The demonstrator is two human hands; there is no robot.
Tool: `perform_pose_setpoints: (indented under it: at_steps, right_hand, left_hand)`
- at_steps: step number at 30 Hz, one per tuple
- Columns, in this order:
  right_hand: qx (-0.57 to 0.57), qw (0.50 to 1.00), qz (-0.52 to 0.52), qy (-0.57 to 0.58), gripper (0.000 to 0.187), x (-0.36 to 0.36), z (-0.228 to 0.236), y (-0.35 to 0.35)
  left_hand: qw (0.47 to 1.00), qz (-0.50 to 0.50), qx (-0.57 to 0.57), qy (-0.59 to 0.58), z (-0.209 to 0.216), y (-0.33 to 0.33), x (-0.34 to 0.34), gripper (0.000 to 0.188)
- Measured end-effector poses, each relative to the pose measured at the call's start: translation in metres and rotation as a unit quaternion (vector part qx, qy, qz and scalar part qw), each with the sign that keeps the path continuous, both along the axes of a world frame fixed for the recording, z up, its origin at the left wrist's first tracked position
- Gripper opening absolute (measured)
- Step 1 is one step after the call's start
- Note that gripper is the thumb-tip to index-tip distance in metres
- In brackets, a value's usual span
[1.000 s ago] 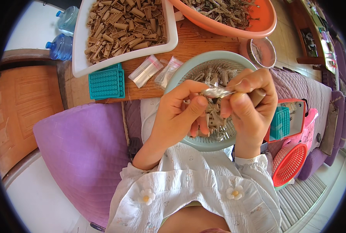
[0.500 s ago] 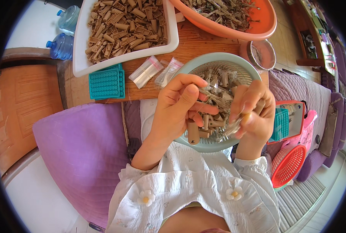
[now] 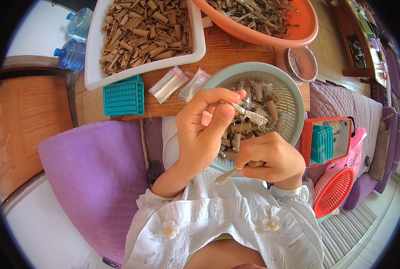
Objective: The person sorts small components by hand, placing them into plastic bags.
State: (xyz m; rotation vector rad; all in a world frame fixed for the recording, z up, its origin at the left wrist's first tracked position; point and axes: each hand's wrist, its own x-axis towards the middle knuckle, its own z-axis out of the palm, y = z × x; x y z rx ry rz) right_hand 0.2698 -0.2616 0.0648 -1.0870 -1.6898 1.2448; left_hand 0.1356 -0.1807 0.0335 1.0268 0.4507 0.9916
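Note:
My left hand (image 3: 203,127) is closed, thumb and index finger pinching a small clear-wrapped bundle of thin pieces (image 3: 253,116) above the pale green basket (image 3: 296,107). Over the basket's near side, my right hand (image 3: 274,157) is closed too. A slim clear-wrapped piece (image 3: 226,177) sticks out from its fingertips toward my lap. Part of a tan object (image 3: 256,164) shows against the right fingers; whether they grip it I cannot tell. Tan plastic tubes (image 3: 236,141) and crinkled clear wrappers fill the basket below both hands.
A white tray (image 3: 200,49) of tan plastic parts and an orange basin (image 3: 312,29) of wrapped pieces stand on the wooden table (image 3: 227,42). Nearby lie clear bags (image 3: 168,84), teal trays (image 3: 123,96) and a round container (image 3: 303,65). Right: red box (image 3: 305,139), red basket (image 3: 334,193).
My right hand has moved down and left, bringing the slim wrapped piece toward my lap. The tan tube under my left fingers no longer shows there. The left hand has barely shifted.

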Motion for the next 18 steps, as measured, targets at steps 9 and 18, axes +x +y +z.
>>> perform_pose_setpoints:
  at_steps: [9, 18]
  right_hand:
    - [-0.078, 0.953, -0.267, 0.118, 0.007, 0.004, 0.003, -0.007]
    - [0.033, 0.958, -0.273, -0.080, 0.011, 0.006, 0.017, 0.004]
  left_hand:
    - [0.981, -0.183, -0.062, 0.037, -0.014, -0.002, -0.008, 0.056]
    - [0.967, -0.162, 0.093, 0.170, 0.008, 0.002, -0.020, 0.048]
